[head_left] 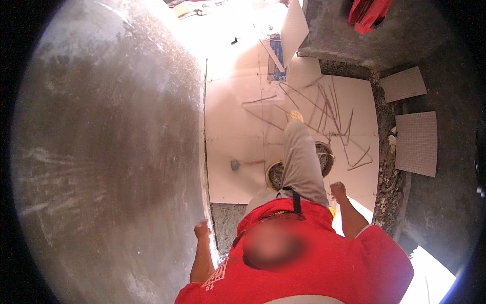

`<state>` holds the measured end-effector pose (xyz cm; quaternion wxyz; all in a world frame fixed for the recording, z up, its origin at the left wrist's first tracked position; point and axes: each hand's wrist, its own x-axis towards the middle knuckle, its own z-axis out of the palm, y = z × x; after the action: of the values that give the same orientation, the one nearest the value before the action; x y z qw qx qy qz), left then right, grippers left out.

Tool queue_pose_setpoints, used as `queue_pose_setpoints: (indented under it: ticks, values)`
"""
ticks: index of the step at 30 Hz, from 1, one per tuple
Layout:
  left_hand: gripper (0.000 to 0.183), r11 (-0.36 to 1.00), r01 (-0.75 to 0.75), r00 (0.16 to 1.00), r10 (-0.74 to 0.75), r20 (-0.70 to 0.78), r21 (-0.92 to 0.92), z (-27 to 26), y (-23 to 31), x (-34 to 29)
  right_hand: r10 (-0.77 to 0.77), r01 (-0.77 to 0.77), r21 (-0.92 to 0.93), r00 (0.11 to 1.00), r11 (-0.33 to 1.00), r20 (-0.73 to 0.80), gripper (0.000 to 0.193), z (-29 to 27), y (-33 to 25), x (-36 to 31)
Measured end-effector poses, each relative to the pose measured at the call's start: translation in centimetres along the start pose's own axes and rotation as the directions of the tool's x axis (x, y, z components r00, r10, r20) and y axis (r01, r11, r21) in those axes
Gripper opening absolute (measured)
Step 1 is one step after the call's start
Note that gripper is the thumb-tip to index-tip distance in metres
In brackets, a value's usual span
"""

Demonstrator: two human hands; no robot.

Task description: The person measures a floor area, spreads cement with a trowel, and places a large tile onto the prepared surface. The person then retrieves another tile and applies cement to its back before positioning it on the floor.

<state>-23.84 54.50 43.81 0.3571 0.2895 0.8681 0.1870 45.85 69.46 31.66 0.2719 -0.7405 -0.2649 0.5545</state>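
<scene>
My left hand (202, 229) hangs beside the grey plastered wall (116, 131), its fingers curled and nothing visible in them; whether it touches the wall I cannot tell. Out to the right of my body is my right hand (338, 191), loosely closed, with no object showing in it. It is nearest to a bucket (326, 156) of grey mix, partly covered by my leg. A second bucket (274, 175) stands on the other side of that leg. My foot (295, 116) rests forward on the pale floor tiles (233, 116).
A hammer-like mallet (236, 164) lies on the tiles at left. Bent thin rods (324, 109) spread across the floor ahead. Loose tiles (416, 143) lean at the right wall along a rubble-filled strip (387, 187). A blue box (276, 58) lies farther off.
</scene>
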Motion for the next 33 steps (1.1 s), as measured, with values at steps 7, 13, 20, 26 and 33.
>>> queue_pose_setpoints:
  ticks: [7,13,20,26,33]
  values:
    - [0.023,0.852,0.077,0.907,-0.275,-0.317,-0.518,-0.5,20.6,10.3,-0.128,0.074,-0.52,0.989,0.851,-0.069,0.034,-2.7,-24.2,25.6]
    - [0.031,0.985,0.115,0.993,-0.114,0.015,-0.132,7.3,39.4,15.8,-0.666,0.578,-0.544,0.744,0.608,0.045,0.04,2.9,-55.0,55.6]
    - [0.038,0.771,0.545,0.839,-0.494,0.229,-0.33,14.1,45.2,15.7,-0.443,0.316,-0.794,0.894,0.52,0.066,0.06,8.4,-70.9,66.0]
    - [0.042,0.316,0.636,0.664,-0.689,0.291,-0.704,14.3,43.4,10.2,-0.38,0.194,-0.871,0.925,0.451,0.009,0.061,11.0,-71.9,66.6]
    - [0.045,0.232,0.828,0.465,-0.794,0.392,-0.51,17.2,41.1,11.1,-0.187,0.092,-0.731,0.981,0.676,-0.049,0.06,11.8,-74.8,68.9]
